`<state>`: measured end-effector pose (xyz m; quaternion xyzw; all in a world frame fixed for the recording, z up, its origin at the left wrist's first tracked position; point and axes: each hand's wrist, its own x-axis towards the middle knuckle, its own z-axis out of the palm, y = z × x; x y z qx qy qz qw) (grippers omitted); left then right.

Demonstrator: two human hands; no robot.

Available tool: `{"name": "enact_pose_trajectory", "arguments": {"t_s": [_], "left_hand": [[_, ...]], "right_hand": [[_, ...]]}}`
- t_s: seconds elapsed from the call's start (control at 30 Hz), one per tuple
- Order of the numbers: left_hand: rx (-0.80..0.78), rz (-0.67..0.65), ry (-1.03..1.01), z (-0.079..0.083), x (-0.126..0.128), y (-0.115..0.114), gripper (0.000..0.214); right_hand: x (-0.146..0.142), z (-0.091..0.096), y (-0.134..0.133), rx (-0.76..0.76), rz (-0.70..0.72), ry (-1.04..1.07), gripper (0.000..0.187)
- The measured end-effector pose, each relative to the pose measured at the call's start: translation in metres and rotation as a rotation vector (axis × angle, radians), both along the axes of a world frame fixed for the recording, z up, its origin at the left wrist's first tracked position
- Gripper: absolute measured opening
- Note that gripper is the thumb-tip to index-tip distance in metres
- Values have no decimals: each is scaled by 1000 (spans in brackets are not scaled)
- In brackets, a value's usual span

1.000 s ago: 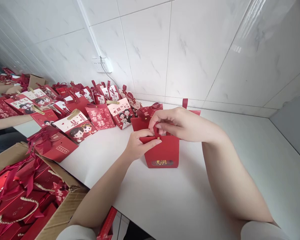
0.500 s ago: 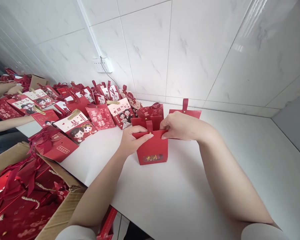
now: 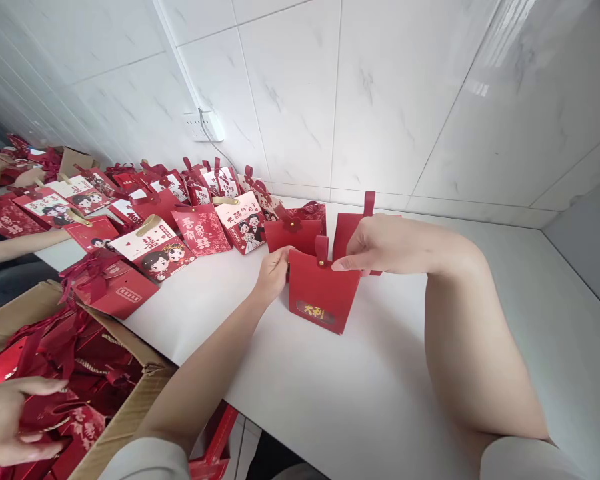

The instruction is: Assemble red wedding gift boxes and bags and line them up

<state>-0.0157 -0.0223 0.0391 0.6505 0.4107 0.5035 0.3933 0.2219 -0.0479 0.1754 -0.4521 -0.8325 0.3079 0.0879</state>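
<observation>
A red gift box [image 3: 325, 290] with a small strap handle and a gold-lettered window stands tilted on the white table. My right hand [image 3: 380, 245] is closed on its upper right edge, the thumb in front near the strap's stud and the fingers behind. At the box's upper left edge, my left hand [image 3: 274, 272] is closed with bent fingers, their tips partly hidden by the box. Just behind are a red box with a flower-shaped clasp [image 3: 294, 233] and another red box with a strap [image 3: 347, 230], partly covered by my right hand.
Several red and white printed gift boxes [image 3: 200, 230] crowd the table's left side along the tiled wall. A cardboard carton [image 3: 125, 333] of red boxes and ribbons stands at lower left, with another person's hand [image 3: 10, 417] over it. A wall socket [image 3: 203, 127] has a cable.
The gift box has turned and shifted slightly right. My left hand has moved from its top to its left edge; my right hand has moved right with it. Another person's hand has appeared over the carton.
</observation>
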Motion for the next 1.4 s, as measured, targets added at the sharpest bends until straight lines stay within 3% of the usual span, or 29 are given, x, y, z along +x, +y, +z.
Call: {"name": "enact_pose_trajectory", "arguments": {"t_s": [0.13,0.27,0.33,0.43,0.53,0.63,0.77,0.87,1.0,1.1,1.2,1.3,1.4], "left_hand": [[14,-98,160,-5,2,1,30],[131,-66,288,-2,-1,2,32],[106,-92,237,-2,-3,2,43],[5,-307,98,-1,-3,1,58],[-55,-473,133,2,-3,-4,90],[-70,-479,219,5,-3,-11,120],[-109,-470,360,11,0,-21,130],[-154,-465,352,14,6,-25,119],[-228,-474,-47,15,11,-27,82],[-241,-388,-301,14,13,-28,77],[-219,-261,-388,16,16,-29,72],[-219,-225,-368,17,22,-33,63],[-166,-236,-206,18,30,-39,53]], "right_hand": [[-6,3,-9,-46,117,52,40],[-20,1,-11,-77,128,9,40],[-25,-1,-10,-75,102,-2,40],[-26,-3,-5,-42,46,8,39],[-19,-5,1,-9,-36,17,39],[-11,-6,6,-18,-128,50,38],[0,-11,13,20,-253,166,39],[8,-13,17,154,-311,342,39],[12,-7,15,294,-370,579,39],[6,0,8,391,-413,756,38],[-5,-3,-3,431,-393,816,46],[-13,-27,-19,462,-313,690,52],[-15,-71,-39,460,-277,615,46]]}}
